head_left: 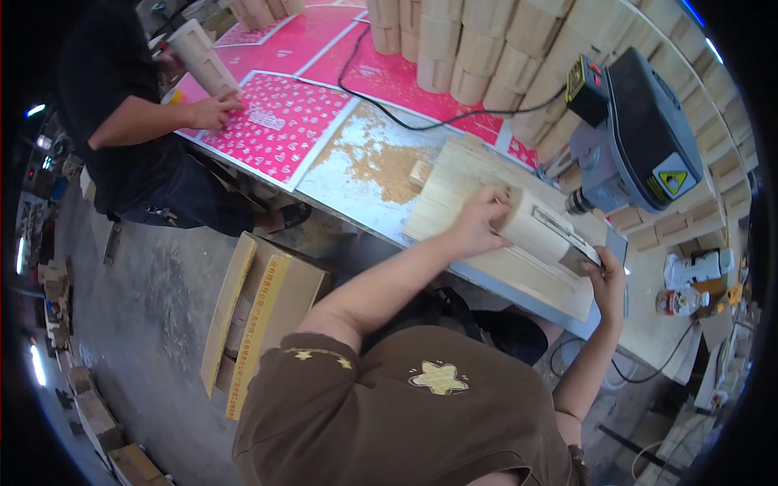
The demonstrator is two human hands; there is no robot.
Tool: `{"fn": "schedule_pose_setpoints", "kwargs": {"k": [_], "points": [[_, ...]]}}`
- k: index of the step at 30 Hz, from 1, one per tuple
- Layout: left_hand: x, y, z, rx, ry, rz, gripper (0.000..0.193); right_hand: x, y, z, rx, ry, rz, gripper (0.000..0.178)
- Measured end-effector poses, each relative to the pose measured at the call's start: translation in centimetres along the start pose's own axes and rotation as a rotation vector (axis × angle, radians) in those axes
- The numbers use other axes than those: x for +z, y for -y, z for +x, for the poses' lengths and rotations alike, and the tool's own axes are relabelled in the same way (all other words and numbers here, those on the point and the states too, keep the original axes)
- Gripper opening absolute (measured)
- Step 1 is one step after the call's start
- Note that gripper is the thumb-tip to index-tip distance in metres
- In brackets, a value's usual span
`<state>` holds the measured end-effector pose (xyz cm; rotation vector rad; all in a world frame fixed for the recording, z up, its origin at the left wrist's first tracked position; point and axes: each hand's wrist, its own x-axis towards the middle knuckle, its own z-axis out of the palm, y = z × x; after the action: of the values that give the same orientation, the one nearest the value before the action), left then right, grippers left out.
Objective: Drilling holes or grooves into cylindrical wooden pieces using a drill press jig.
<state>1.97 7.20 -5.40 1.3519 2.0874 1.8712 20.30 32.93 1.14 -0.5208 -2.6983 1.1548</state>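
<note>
A pale wooden cylinder point(531, 229) lies tilted over a light wooden board on the bench in front of me. My left hand point(484, 220) is closed round its left end, the thumb and fingers on its rim. Along the cylinder's upper side lies a narrow slotted metal strip point(565, 230). My right hand point(608, 279) is closed at the right end, with its fingertips on the end of the strip; whether they also press on the wood is hard to see. Just above the strip hangs the chuck point(577, 202) of a drill press point(648, 134).
Many wooden cylinders point(474, 49) stand stacked at the back. Sawdust point(389, 166) covers part of the bench, and a black cable point(413, 127) crosses it. A co-worker's hand point(216, 112) is near another cylinder point(203, 58). An open cardboard box point(279, 316) stands below; a bottle point(681, 301) is at right.
</note>
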Motion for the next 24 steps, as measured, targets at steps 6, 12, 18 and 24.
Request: {"fn": "schedule_pose_setpoints", "kwargs": {"k": [6,12,18,24], "points": [[-12.9,-3.3,0.1,-0.176,-0.166,-0.183,0.038,0.0,0.7,-2.5,-0.015,-0.084,0.117,0.020],[-28.4,-0.5,0.3,-0.424,-0.360,0.358,0.038,1.4,-0.6,-4.5,-0.036,-0.169,0.151,0.024],[-35.2,3.3,1.8,-0.598,-0.478,0.926,0.046,1.8,-1.7,-5.3,-0.016,-0.188,0.245,0.027],[-36.1,2.6,3.7,-0.669,-0.467,0.960,0.047,2.2,-0.9,-5.8,0.047,-0.207,0.263,0.026]]}}
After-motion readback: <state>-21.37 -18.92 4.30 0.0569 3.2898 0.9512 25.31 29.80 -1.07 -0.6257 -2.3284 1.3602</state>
